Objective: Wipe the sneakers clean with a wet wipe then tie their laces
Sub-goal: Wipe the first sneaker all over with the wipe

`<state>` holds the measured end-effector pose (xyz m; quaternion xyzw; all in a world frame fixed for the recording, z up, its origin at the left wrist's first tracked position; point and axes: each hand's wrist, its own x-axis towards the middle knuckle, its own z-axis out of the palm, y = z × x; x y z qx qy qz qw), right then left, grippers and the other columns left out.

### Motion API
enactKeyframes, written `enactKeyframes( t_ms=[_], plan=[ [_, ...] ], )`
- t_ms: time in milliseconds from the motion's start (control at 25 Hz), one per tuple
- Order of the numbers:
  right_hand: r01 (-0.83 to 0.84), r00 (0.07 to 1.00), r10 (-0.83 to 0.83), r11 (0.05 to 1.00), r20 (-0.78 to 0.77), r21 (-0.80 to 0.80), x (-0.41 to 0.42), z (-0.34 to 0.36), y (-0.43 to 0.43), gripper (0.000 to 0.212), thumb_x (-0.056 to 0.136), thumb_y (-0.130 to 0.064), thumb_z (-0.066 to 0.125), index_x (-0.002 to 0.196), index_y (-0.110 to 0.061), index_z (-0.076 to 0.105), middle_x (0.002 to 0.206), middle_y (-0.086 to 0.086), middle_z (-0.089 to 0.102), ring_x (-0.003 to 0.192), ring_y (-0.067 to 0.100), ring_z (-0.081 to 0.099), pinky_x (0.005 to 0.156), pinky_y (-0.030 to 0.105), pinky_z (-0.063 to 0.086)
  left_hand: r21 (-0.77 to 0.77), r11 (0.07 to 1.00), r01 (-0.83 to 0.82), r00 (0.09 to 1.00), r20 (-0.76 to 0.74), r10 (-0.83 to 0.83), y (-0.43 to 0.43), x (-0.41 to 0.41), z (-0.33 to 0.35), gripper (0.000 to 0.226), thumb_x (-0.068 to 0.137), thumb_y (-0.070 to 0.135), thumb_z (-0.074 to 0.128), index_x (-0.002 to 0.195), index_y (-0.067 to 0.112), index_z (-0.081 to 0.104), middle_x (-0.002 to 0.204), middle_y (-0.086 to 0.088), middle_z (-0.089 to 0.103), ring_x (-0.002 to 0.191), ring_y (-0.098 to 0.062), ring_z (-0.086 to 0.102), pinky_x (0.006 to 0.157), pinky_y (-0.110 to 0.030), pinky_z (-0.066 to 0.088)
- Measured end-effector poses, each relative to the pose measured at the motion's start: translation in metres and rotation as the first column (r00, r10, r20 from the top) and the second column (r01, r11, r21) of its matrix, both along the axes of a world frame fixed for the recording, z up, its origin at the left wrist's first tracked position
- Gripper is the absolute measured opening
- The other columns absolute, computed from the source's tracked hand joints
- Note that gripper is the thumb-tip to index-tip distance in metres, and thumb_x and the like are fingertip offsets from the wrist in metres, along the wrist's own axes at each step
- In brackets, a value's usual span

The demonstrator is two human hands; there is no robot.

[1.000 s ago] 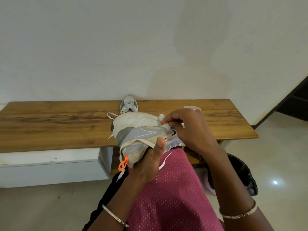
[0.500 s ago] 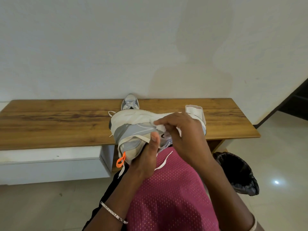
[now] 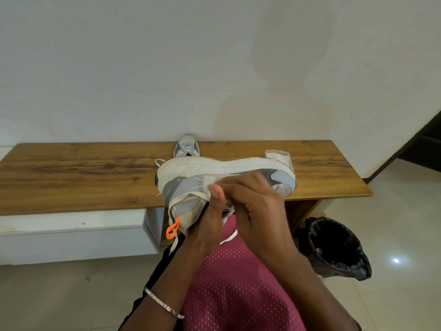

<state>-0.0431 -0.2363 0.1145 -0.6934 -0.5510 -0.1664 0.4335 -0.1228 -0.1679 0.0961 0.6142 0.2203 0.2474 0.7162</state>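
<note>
Home interior, wooden bench against white wall, tiled floor, lined bin

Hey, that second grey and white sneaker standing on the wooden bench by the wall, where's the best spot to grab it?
Judging from this view, take the grey and white sneaker from above, fingers closing across its laced middle. It stands upright on its sole, lengthwise towards you, so both flanks look open. The wall sits just behind it and the held sneaker blocks the near end, so reach over that one.
</note>
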Motion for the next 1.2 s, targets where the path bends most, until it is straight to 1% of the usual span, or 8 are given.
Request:
enactKeyframes(
  t_ms=[120, 280, 520, 640, 720, 880, 1040, 1200],
  plan=[
    [-0.068, 0.997, 0.065, 0.992, 0.037, 0.103, -0.008, -0.008, 0.005, 0.026, 0.086, -0.005, 0.053, 0.092, 0.010, 0.073, 0.090, 0.018, 0.074, 0.089, 0.012, 0.055, 0.075, 0.020, 0.049, -0.116, 0.993, 0.024, 0.999, -0.040, -0.029, 0.000, 0.002, 0.002, 0.170, 0.015, 0.107, 0.041, 0.150, 0.004, 0.031, 0.146, -0.007, 0.045, 0.143, -0.028, 0.034, 0.081, -0.002, 0.044],
    [0.193, 0.977, -0.192, 0.981, 0.091, -0.004, 0.049, -0.012, -0.005, 0.026, 0.088, 0.004, 0.060, 0.104, -0.008, 0.076, 0.104, 0.006, 0.074, 0.098, 0.022, 0.064, 0.075, 0.038, 0.057, 0.027, 0.998, -0.060, 0.998, 0.005, 0.059, 0.006, 0.006, 0.000, 0.114, 0.052, 0.103, 0.037, 0.136, 0.026, 0.050, 0.143, -0.003, 0.054, 0.135, -0.019, 0.049, 0.114, -0.044, 0.039],
    [-0.088, 0.994, 0.085, 0.995, 0.076, 0.037, -0.004, -0.006, 0.006, 0.026, 0.095, -0.010, 0.051, 0.105, -0.003, 0.074, 0.105, 0.006, 0.072, 0.099, 0.018, 0.062, 0.087, 0.021, 0.047, -0.173, 0.983, 0.066, 0.997, 0.050, -0.059, 0.007, -0.006, -0.008, 0.084, 0.090, 0.064, 0.028, 0.151, 0.005, 0.029, 0.142, -0.006, 0.044, 0.086, 0.008, 0.050, 0.065, 0.001, 0.044],
    [0.089, 0.987, -0.085, 0.996, 0.138, -0.026, 0.037, -0.013, 0.008, 0.024, 0.087, 0.006, 0.063, 0.105, -0.006, 0.075, 0.105, 0.007, 0.073, 0.099, 0.022, 0.061, 0.081, 0.029, 0.051, -0.187, 0.982, -0.019, 0.999, 0.022, 0.024, 0.019, 0.010, -0.006, 0.087, 0.073, 0.084, 0.044, 0.134, 0.024, 0.059, 0.125, -0.004, 0.061, 0.105, -0.016, 0.062, 0.098, -0.029, 0.047],
    [0.234, 0.966, -0.228, 0.971, 0.123, -0.042, 0.064, -0.016, 0.008, 0.029, 0.083, 0.010, 0.064, 0.104, -0.006, 0.075, 0.105, 0.008, 0.074, 0.099, 0.024, 0.059, 0.079, 0.037, 0.053, -0.203, 0.979, 0.002, 0.994, 0.107, 0.020, 0.022, 0.012, -0.005, 0.079, 0.062, 0.093, 0.051, 0.107, 0.033, 0.075, 0.116, -0.014, 0.063, 0.108, -0.033, 0.055, 0.099, -0.051, 0.036],
    [0.251, 0.958, -0.251, 0.968, 0.141, 0.019, 0.035, -0.024, 0.013, 0.031, 0.093, -0.015, 0.049, 0.105, -0.002, 0.075, 0.106, 0.011, 0.073, 0.099, 0.026, 0.062, 0.084, 0.029, 0.049, -0.462, 0.886, 0.040, 0.952, 0.287, 0.106, 0.019, 0.018, 0.001, 0.068, 0.077, 0.073, 0.051, 0.107, 0.018, 0.078, 0.112, -0.012, 0.072, 0.106, -0.025, 0.068, 0.094, -0.036, 0.055],
    [0.126, 0.984, -0.130, 0.991, 0.124, 0.036, -0.001, -0.038, 0.015, 0.039, 0.105, -0.022, 0.041, 0.111, -0.002, 0.073, 0.112, 0.012, 0.070, 0.101, 0.027, 0.063, 0.088, 0.030, 0.051, -0.649, 0.752, 0.118, 0.923, 0.351, 0.157, 0.030, 0.018, 0.006, 0.089, 0.081, 0.072, 0.048, 0.129, -0.002, 0.061, 0.122, -0.020, 0.061, 0.116, -0.029, 0.061, 0.106, -0.038, 0.046],
    [0.260, 0.952, -0.269, 0.962, 0.145, 0.079, 0.035, -0.026, 0.020, 0.028, 0.098, -0.011, 0.050, 0.109, 0.001, 0.073, 0.108, 0.013, 0.070, 0.098, 0.028, 0.063, 0.081, 0.034, 0.053, -0.675, 0.730, 0.107, 0.930, 0.327, 0.165, 0.035, 0.021, 0.007, 0.065, 0.092, 0.051, 0.048, 0.128, -0.002, 0.061, 0.126, -0.023, 0.062, 0.118, -0.034, 0.059, 0.109, -0.043, 0.039]
  ],
)
